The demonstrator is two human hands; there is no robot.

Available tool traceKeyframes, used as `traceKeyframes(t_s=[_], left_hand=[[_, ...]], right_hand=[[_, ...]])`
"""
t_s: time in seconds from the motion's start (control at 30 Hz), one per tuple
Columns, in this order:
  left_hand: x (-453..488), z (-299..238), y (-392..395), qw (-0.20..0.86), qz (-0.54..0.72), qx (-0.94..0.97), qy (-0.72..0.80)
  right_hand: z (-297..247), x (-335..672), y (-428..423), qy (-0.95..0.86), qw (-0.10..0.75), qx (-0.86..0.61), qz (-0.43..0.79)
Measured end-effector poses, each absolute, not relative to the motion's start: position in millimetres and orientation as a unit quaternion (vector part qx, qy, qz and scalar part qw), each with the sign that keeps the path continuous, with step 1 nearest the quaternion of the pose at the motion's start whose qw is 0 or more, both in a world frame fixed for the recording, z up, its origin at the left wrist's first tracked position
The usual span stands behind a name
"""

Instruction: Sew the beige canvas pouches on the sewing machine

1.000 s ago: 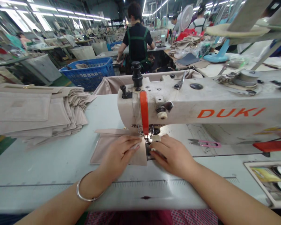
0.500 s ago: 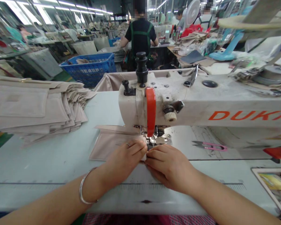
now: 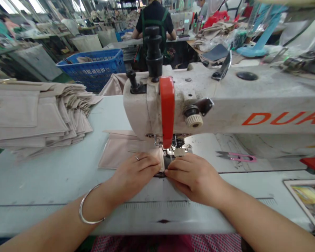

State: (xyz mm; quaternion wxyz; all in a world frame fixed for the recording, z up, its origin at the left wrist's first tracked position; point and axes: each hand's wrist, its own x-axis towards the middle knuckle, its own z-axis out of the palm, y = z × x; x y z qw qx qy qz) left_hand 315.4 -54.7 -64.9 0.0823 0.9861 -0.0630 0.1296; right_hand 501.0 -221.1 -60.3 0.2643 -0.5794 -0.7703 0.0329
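Note:
A beige fabric piece (image 3: 118,152) lies flat on the sewing machine bed, its right edge beside the presser foot (image 3: 169,154). My left hand (image 3: 140,173) is closed on that piece near its right edge, fingers bent and pressed down on the cloth. Just right of the needle area is my right hand (image 3: 198,176), closed, with fingers held together and fingertips pointing left. A narrow gap separates its fingertips from the cloth edge; what they hold, if anything, is hidden. The sewing machine (image 3: 144,108) stands over both hands, with a red guard (image 3: 167,112) in front.
A stack of beige fabric pieces (image 3: 49,119) sits on the table's left. Pink-handled thread snips (image 3: 238,157) lie right of the needle. Behind the table stand a blue basket (image 3: 94,68) and a seated co-worker (image 3: 154,24). A framed tray (image 3: 304,199) is at the right edge.
My view has tilted down and come closer to the machine. My right fingertips, earlier at the cloth's corner, are now slightly apart from its edge. The left hand stays on the cloth.

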Motion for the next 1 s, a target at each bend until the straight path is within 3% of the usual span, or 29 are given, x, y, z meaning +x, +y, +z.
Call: traceKeyframes(t_s=[0.3,0.53,0.8,1.0], left_hand=[[323,-61,-60,0.109,0.196,0.974,-0.017],[331,-56,-63,0.132,0.173,0.975,0.040],[330,-58,-66,0.139,0.225,0.958,0.110],[329,-61,-64,0.161,0.224,0.955,0.112]], right_hand=[[-62,501,-217,-0.756,0.266,-0.598,0.009],[-70,492,-202,-0.760,0.190,-0.615,-0.087],[-70,486,-204,-0.741,0.278,-0.607,-0.064],[-70,488,-203,-0.769,0.235,-0.591,-0.061]])
